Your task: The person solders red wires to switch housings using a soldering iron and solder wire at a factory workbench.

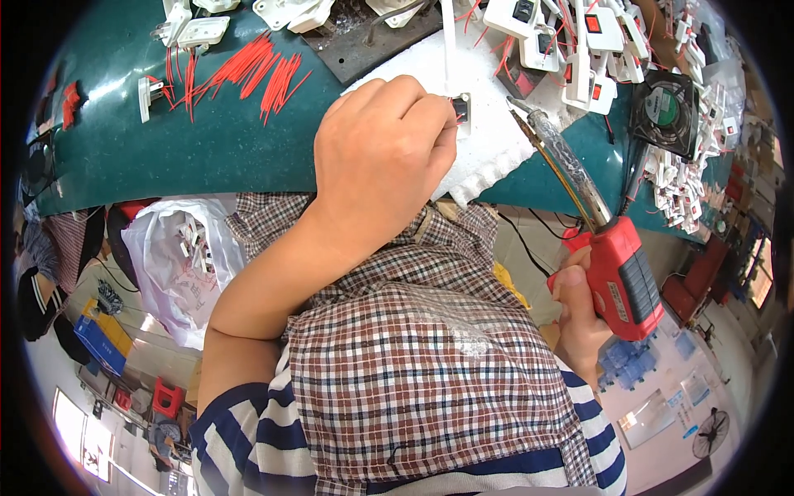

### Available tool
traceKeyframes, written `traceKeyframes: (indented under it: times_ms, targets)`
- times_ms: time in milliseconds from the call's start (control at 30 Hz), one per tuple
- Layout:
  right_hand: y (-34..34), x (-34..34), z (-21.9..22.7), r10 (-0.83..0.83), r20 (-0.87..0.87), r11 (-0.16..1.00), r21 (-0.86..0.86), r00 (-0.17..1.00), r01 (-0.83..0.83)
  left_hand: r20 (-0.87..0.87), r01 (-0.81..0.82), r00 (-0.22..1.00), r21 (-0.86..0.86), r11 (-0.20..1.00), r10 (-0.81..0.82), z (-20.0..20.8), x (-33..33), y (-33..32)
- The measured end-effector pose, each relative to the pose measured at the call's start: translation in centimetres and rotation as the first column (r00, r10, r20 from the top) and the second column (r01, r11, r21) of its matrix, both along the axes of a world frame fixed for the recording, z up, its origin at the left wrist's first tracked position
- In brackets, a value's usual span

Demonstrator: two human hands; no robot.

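Note:
My left hand [385, 149] is closed over the left part of a white foam sheet [488, 78], its fingers curled and their tips mostly hidden. Beside those fingers lies a small white plastic part with a black switch [461, 109], where a bit of red wire shows. What the fingers pinch cannot be made out. In my right hand [576, 310] is a red and black soldering gun [624, 277]. Its long metal barrel and thin brass-coloured tube point up and left, with the tip above the foam's right side, apart from the switch.
Cut red wires [244, 70] lie on the green table [240, 157] at left. White housings with switches [595, 37] crowd the back right, beside a black fan [664, 114]. A dark metal plate [351, 54] stands behind the foam. A white plastic bag [178, 281] hangs below the table's edge.

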State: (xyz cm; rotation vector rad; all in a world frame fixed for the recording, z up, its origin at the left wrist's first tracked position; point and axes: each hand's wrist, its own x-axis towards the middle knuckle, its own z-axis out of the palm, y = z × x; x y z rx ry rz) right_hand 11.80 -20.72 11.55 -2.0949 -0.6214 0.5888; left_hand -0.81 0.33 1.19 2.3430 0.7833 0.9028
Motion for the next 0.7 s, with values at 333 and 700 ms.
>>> traceKeyframes:
  times_ms: [333, 700]
  targets:
    - [-1.7, 1.6, -0.8, -0.016, 0.087, 0.989, 0.151, 0.996, 0.002, -0.250, 0.331, 0.937, 0.412, 0.849, -0.244, 3.0, 0.7, 5.4]
    - [0.1, 2.0, -0.3, -0.180, 0.029, 0.854, 0.500, 0.983, 0.142, 0.046, 0.379, 0.897, 0.432, 0.818, -0.439, 8.7, 3.1, 4.5]
